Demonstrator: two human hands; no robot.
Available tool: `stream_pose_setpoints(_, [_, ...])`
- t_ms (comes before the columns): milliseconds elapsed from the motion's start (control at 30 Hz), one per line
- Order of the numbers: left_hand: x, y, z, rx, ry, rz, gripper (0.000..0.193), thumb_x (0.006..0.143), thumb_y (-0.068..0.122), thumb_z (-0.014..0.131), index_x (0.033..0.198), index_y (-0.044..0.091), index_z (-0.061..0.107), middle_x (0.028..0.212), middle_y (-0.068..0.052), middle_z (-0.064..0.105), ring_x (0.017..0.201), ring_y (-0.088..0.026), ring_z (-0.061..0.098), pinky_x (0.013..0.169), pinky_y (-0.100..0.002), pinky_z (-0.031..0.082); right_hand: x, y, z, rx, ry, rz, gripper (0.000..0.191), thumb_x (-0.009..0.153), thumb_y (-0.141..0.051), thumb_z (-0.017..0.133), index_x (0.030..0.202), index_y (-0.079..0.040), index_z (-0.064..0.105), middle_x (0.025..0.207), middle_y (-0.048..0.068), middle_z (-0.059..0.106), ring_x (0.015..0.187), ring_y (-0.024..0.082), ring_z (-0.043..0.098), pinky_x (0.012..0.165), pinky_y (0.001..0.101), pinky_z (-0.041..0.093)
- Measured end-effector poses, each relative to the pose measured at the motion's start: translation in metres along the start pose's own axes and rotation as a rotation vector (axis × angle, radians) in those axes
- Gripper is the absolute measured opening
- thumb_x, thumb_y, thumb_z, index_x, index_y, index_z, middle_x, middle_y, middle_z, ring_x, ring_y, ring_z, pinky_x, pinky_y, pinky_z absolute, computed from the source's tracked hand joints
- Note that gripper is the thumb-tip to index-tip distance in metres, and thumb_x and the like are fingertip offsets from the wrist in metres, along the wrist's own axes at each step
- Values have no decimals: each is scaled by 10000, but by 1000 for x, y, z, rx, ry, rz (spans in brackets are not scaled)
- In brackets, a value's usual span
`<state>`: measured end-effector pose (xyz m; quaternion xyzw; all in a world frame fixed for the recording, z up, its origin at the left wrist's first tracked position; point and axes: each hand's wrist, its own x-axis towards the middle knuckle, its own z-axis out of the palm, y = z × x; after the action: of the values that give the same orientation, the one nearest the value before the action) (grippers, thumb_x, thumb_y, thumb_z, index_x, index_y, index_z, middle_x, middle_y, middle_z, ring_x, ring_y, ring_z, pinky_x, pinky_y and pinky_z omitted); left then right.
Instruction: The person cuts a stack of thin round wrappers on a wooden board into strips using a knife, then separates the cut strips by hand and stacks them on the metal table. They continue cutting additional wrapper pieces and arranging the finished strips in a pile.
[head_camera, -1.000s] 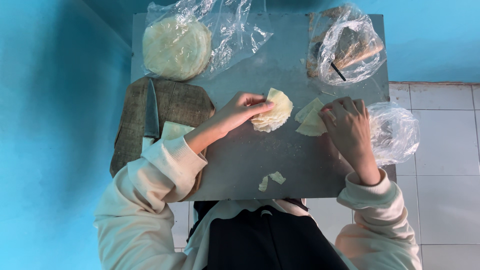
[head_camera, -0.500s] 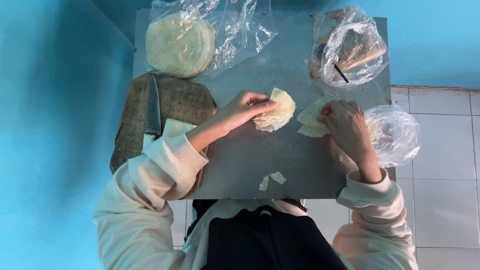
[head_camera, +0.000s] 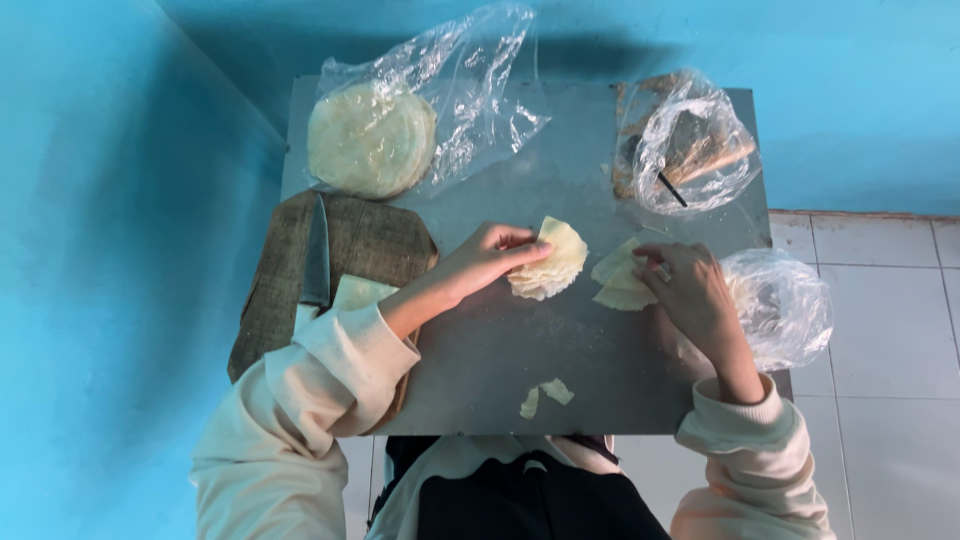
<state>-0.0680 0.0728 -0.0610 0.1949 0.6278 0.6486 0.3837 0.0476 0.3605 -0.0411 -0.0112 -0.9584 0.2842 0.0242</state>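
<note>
Both of my hands are at work over the middle of the grey tabletop (head_camera: 500, 340). My left hand (head_camera: 490, 258) pinches a small fanned stack of pale wedge-cut wrappers (head_camera: 549, 259), thumb and fingertips closed on its near edge, the stack resting on the tabletop just beyond my fingers. My right hand (head_camera: 692, 292) lies curled, palm down, on a second little pile of wrapper wedges (head_camera: 615, 282); its fingers cover the pile's right edge, and I cannot tell whether they grip it or only press it. The two piles sit near each other, not touching, between my hands.

Nearer to me than both hands, two small wrapper scraps (head_camera: 545, 396) lie loose close to the tabletop's near edge. Under my left forearm is a dark wooden cutting board (head_camera: 375, 245), with a knife (head_camera: 317, 258) lying on it, blade pointing away from me, and another pale cut piece (head_camera: 360, 292) beside my sleeve. Just right of my right hand sits a crumpled clear plastic bag (head_camera: 785, 305) at the tabletop's edge.

Beyond my left hand, a round stack of whole wrappers (head_camera: 371, 139) lies in an opened clear bag (head_camera: 480, 95). Beyond my right hand, another clear bag (head_camera: 695, 140) holds something brownish that I cannot make out.
</note>
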Motion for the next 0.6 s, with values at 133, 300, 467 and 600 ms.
stream_pose_setpoints(133, [-2,0,0,-26,-5,-20,394,952,392,702,1034,12,766,848,56,659,777,-20,548,686,-225,445,-1,0,-2,-12,-38,44,218,920,-260,706,1059,-107,774,979,90,721,991,315,605,911,410,487])
stream_pose_setpoints(300, [-2,2,0,-22,-9,-24,409,960,394,703,1034,-2,771,845,44,657,775,-29,547,687,-230,443,-3,-9,-5,19,49,-161,169,931,-211,688,1022,-81,744,1058,123,703,1072,327,621,955,412,480])
stream_pose_setpoints(467, [-2,4,0,-23,-6,-15,393,948,388,696,1046,14,767,870,48,687,799,-22,579,714,-222,469,-4,-20,-16,145,-103,57,215,927,-199,678,1097,-72,709,1010,91,764,897,264,739,792,367,561])
stream_pose_setpoints(600, [-2,4,0,21,-6,0,411,977,394,700,1023,-7,774,859,34,668,798,-30,561,717,-230,462,-7,-22,-22,202,-137,2,216,927,-186,680,1109,-70,698,957,84,780,779,222,757,719,336,582])
